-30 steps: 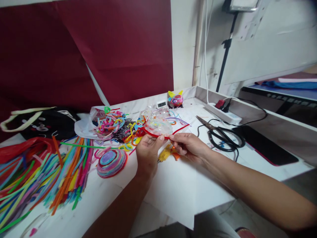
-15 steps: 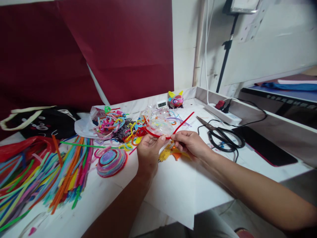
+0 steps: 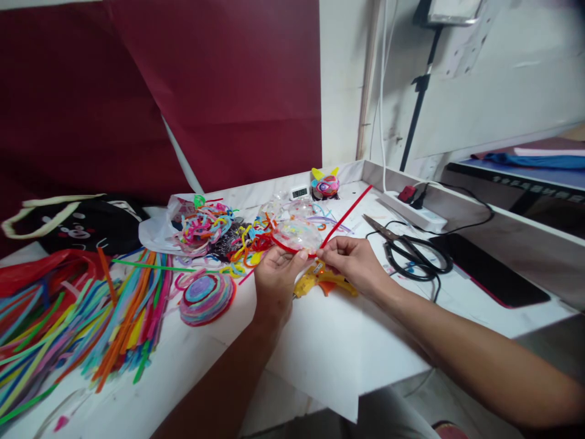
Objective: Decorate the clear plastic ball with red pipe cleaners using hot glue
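My left hand (image 3: 280, 271) is closed on the near edge of a clear, rounded plastic shell (image 3: 299, 234) with coloured specks. A red pipe cleaner (image 3: 350, 212) runs along that edge, and its free end sticks up to the right. Fingertips of my right hand (image 3: 350, 259) pinch this pipe cleaner beside the shell. Just below the hands lies a yellow glue gun (image 3: 326, 279), partly covered by them. Left of my left hand sits a round coil of coloured pipe cleaners (image 3: 206, 297).
Bundled pipe cleaners (image 3: 123, 317) spread over the left side. Behind are a tangled heap of pieces (image 3: 208, 228), a small digital clock (image 3: 300, 193) and a colourful eared figure (image 3: 326, 184). On the right lie black-handled scissors (image 3: 411, 253), a phone (image 3: 493, 268) and a power strip (image 3: 415, 210).
The free end of the red pipe cleaner has swung higher and further right. My right hand has shifted slightly, uncovering more of the glue gun. My left hand stays almost in place.
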Action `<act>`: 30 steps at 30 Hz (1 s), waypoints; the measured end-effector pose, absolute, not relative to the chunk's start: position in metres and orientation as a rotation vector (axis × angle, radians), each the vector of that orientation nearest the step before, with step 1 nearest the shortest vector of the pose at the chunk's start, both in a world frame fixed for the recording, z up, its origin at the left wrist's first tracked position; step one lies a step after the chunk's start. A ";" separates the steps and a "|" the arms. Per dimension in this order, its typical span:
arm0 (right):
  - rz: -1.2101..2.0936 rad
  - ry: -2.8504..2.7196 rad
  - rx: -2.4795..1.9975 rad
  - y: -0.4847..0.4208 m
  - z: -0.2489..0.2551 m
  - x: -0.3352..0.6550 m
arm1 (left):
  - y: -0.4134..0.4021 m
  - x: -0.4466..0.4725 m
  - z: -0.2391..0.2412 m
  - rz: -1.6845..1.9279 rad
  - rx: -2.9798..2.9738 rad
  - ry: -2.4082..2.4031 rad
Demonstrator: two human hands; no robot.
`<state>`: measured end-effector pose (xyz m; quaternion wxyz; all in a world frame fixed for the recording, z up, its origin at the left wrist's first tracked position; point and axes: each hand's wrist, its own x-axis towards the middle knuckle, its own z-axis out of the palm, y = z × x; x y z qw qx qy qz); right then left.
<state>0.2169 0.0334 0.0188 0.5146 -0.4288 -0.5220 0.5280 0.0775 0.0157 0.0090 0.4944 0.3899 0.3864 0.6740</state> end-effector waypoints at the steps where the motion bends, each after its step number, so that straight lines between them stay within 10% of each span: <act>1: 1.250 -1.269 -1.033 0.034 0.019 0.217 | 0.015 0.078 0.010 1.634 0.944 0.939; 30: 1.151 -1.352 -0.991 0.034 0.010 0.216 | 0.011 0.081 0.018 1.630 0.880 0.952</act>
